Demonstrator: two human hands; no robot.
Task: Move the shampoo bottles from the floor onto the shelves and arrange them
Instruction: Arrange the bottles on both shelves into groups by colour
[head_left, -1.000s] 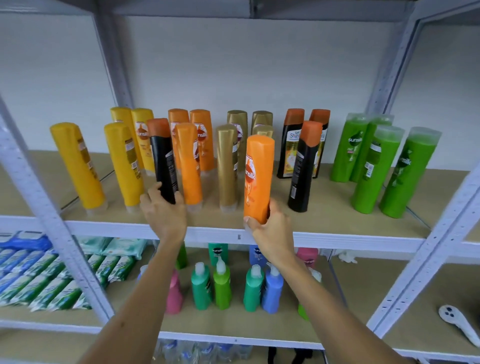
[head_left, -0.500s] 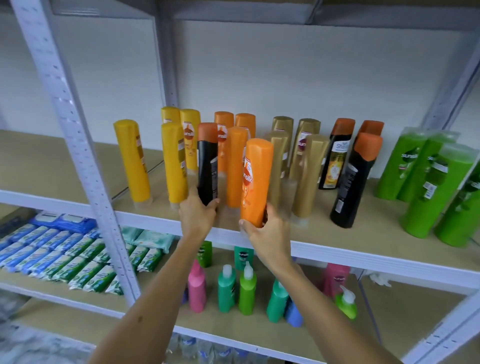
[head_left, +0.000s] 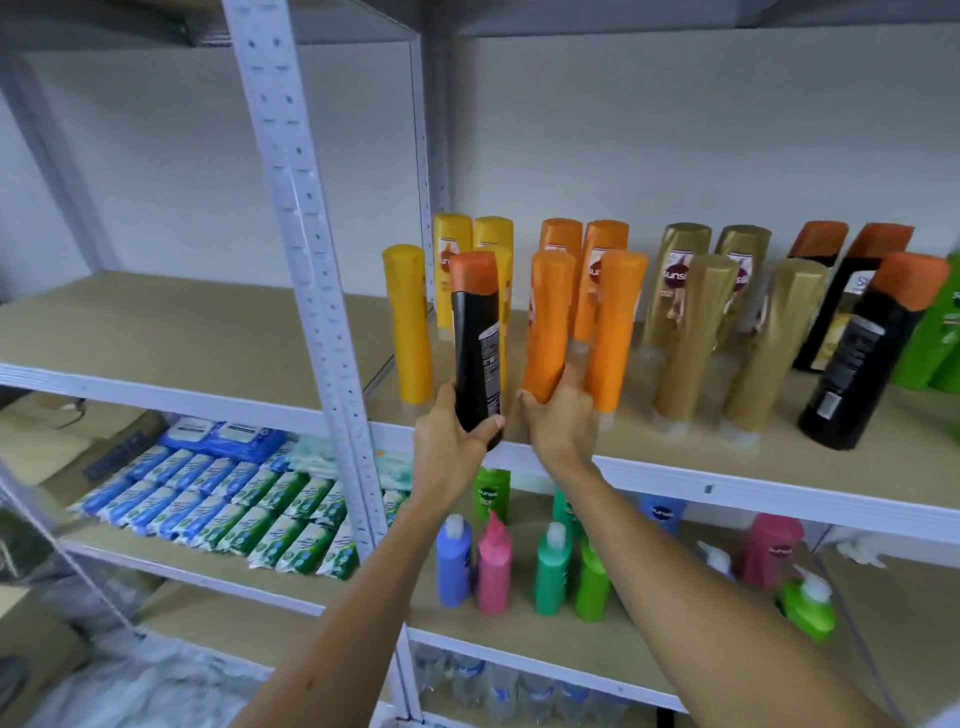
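My left hand (head_left: 453, 437) grips the lower part of a black bottle with an orange cap (head_left: 476, 343), held at the front edge of the shelf board (head_left: 727, 470). My right hand (head_left: 562, 423) grips the base of an orange bottle (head_left: 548, 325), which stands just left of another orange bottle (head_left: 615, 332). Yellow bottles (head_left: 410, 322) stand to the left. Gold bottles (head_left: 685, 332), another black bottle (head_left: 867, 353) and green bottles (head_left: 935, 343) stand to the right. All bottles rest cap-up or inverted in rows.
A grey perforated upright post (head_left: 311, 260) stands just left of the bottles. The shelf below holds small coloured pump bottles (head_left: 519, 566) and blue and green packets (head_left: 218, 504). The left shelf section (head_left: 156, 322) carries nothing visible. Clear bottles (head_left: 498, 680) sit lower down.
The view has swung left. My left hand has lifted the black bottle forward to the shelf edge. My right hand has pushed the orange bottle back into the orange row.
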